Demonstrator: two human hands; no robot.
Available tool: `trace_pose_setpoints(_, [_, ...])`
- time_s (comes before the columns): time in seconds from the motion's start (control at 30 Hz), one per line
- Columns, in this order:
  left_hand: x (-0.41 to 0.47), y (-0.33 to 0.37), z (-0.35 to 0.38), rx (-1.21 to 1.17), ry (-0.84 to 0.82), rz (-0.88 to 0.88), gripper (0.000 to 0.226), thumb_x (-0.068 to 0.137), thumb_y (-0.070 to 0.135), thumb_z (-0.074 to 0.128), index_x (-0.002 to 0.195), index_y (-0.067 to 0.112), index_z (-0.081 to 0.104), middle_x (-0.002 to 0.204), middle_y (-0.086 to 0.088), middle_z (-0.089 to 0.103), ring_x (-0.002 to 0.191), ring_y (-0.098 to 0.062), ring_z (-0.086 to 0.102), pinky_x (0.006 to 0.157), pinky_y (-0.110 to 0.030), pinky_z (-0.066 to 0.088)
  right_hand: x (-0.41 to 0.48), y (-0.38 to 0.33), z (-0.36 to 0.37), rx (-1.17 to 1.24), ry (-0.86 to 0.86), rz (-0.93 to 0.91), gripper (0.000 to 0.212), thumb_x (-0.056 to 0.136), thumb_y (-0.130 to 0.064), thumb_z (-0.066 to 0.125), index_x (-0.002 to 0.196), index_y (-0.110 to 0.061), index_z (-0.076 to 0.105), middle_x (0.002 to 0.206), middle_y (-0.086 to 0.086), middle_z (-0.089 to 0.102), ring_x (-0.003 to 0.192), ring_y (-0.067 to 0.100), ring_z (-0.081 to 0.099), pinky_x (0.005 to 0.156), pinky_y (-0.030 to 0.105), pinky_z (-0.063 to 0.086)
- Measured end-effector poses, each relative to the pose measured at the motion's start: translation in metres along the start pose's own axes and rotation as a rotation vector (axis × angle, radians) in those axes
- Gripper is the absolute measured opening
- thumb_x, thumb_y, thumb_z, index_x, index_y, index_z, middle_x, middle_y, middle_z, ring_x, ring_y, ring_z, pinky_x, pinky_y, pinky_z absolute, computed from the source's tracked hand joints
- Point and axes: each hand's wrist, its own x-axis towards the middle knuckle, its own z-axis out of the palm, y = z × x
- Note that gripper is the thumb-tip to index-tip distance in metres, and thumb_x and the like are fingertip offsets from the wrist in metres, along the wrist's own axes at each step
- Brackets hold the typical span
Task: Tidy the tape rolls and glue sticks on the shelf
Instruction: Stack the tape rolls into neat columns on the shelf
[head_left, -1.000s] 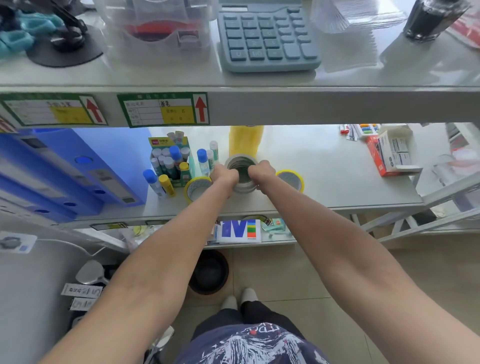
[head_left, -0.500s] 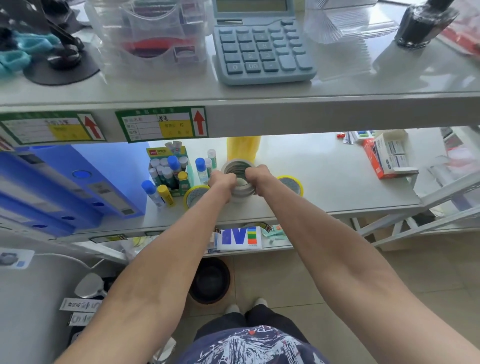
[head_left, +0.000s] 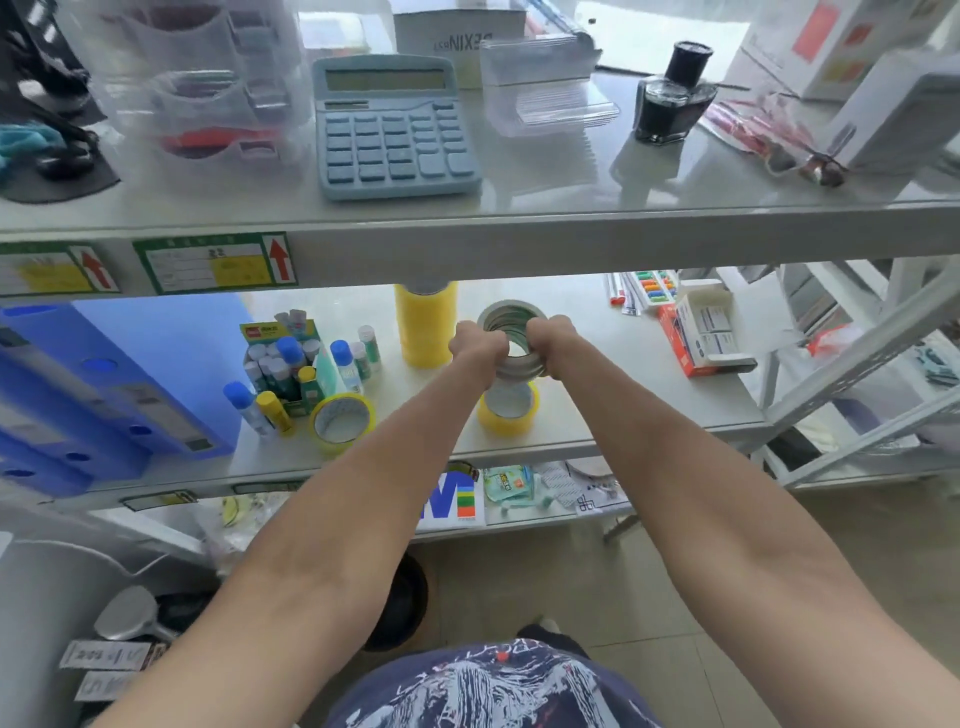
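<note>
My left hand (head_left: 475, 349) and my right hand (head_left: 551, 339) both grip a stack of clear tape rolls (head_left: 511, 317), held just above the middle shelf (head_left: 613, 410). Directly below it sits a yellow tape roll (head_left: 508, 415). Another yellow tape roll (head_left: 342, 423) lies at the front left. A tall stack of yellow tape (head_left: 426, 325) stands upright behind my left hand. Several glue sticks (head_left: 291, 358) stand in and around a green box (head_left: 275, 332), with loose ones (head_left: 248, 408) in front.
Blue file boxes (head_left: 104, 384) fill the shelf's left side. An orange and white box (head_left: 701, 332) lies at the right. The upper shelf's edge (head_left: 519, 244) overhangs, carrying a blue calculator (head_left: 392, 135) and an ink bottle (head_left: 675, 98). A lower shelf holds papers.
Both hands have carried the clear tape stack to the right, from between the two yellow rolls to above the right one. The camera view has tilted upward.
</note>
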Motion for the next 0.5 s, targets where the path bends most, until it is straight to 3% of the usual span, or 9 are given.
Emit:
trace_pose_setpoints(0.2, [-0.024, 0.016, 0.101, 0.065, -0.072, 0.008, 0.043, 0.091, 0.011, 0.05, 0.133, 0.005, 0.044, 0.134, -0.016, 0.05, 0.117, -0.036, 0.056, 0.077, -0.04, 0.053, 0.037, 0.059, -0.087, 0.02, 0.064, 0.061, 0.045, 0.082, -0.008, 0.045, 0.124, 0.0, 0.058, 0.114, 0.023, 0.066, 0.103, 0.041, 0.067, 0.079, 0.045, 0.06])
trace_pose_setpoints(0.37, [-0.027, 0.027, 0.183, 0.071, -0.104, -0.024, 0.041, 0.091, 0.01, 0.051, 0.132, 0.004, 0.045, 0.133, -0.018, 0.052, 0.118, -0.036, 0.056, 0.08, -0.041, 0.054, 0.064, 0.096, -0.147, 0.002, 0.058, 0.107, 0.04, 0.088, -0.007, 0.044, 0.127, -0.001, 0.056, 0.11, 0.022, 0.06, 0.103, 0.04, 0.065, 0.07, 0.04, 0.055])
trace_pose_setpoints(0.5, [-0.024, 0.035, 0.229, 0.082, -0.113, -0.044, 0.042, 0.092, 0.011, 0.052, 0.132, 0.003, 0.045, 0.133, -0.019, 0.053, 0.119, -0.035, 0.056, 0.076, -0.038, 0.05, 0.09, 0.118, -0.178, 0.035, 0.051, 0.132, 0.046, 0.088, -0.007, 0.043, 0.132, 0.002, 0.053, 0.122, 0.025, 0.062, 0.107, 0.041, 0.064, 0.077, 0.043, 0.054])
